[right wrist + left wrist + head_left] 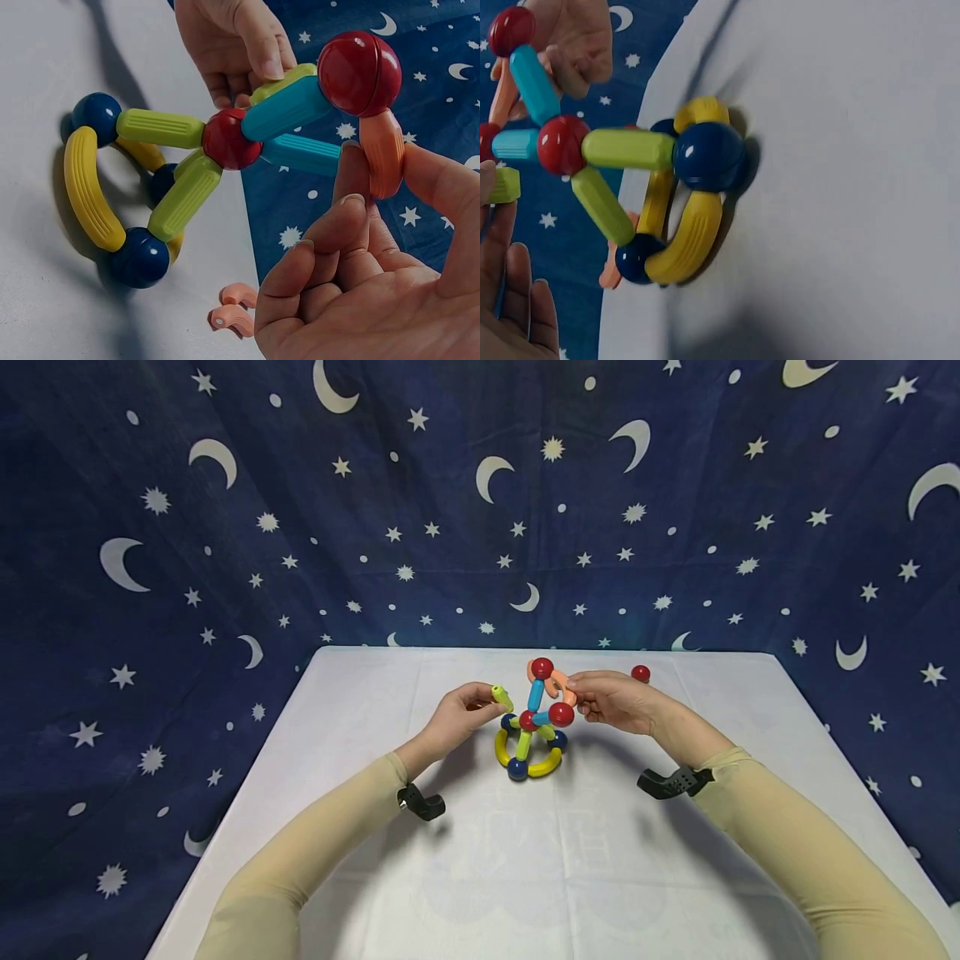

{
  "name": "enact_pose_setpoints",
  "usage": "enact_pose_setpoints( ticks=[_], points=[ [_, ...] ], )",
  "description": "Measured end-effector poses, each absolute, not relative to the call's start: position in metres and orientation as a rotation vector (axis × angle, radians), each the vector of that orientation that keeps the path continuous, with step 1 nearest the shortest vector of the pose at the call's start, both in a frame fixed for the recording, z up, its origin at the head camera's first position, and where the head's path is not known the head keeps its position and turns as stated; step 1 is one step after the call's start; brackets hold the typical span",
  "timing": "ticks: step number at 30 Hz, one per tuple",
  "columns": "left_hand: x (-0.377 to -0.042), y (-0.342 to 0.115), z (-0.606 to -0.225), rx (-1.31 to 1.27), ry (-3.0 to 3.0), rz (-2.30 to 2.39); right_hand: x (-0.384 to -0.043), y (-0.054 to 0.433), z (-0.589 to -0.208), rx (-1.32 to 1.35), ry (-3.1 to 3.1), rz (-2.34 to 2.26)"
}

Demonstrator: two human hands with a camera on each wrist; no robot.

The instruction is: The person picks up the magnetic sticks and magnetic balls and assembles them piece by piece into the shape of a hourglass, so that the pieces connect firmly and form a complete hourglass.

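A magnetic ball-and-rod model (523,743) stands on the white table. Yellow curved rods (90,187) and blue balls (709,156) make its ring base. Lime rods (161,127) rise to a central red ball (564,145). From there, two light-blue rods (289,105) lead to outer red balls (542,668). My left hand (461,718) pinches a loose lime rod (502,697) at the model's left. On the other side, my right hand (618,700) pinches an orange curved rod (382,154), whose top end meets an outer red ball (360,73).
Two more orange curved rods (232,319) lie on the table behind the model. A single red ball (640,673) rests near the table's back edge, beyond the right hand. A dark blue cloth (450,527) with moons and stars hangs around the table (525,877).
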State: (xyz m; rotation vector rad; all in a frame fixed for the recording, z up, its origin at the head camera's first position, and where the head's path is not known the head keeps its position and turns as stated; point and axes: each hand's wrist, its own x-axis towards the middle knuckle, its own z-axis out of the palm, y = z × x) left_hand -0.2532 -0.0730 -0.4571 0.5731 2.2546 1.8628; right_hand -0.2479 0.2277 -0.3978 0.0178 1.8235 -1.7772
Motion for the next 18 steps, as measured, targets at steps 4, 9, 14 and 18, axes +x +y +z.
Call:
enact_pose_setpoints(
  ticks=[4,9,14,18],
  points=[
    [-0.249,-0.068,-0.457,0.601,2.247,1.873,-0.248,0.228,-0.397,0.009,1.830,-1.768],
    [-0.243,-0.063,-0.455,0.622,2.221,1.875,-0.248,0.227,-0.397,0.005,1.837,-1.765],
    [-0.241,-0.058,-0.456,0.627,2.191,1.885,-0.248,0.227,-0.397,0.012,1.830,-1.771],
    [-0.239,-0.055,-0.457,0.626,2.206,1.873,-0.247,0.228,-0.397,0.016,1.818,-1.784]
  ],
)
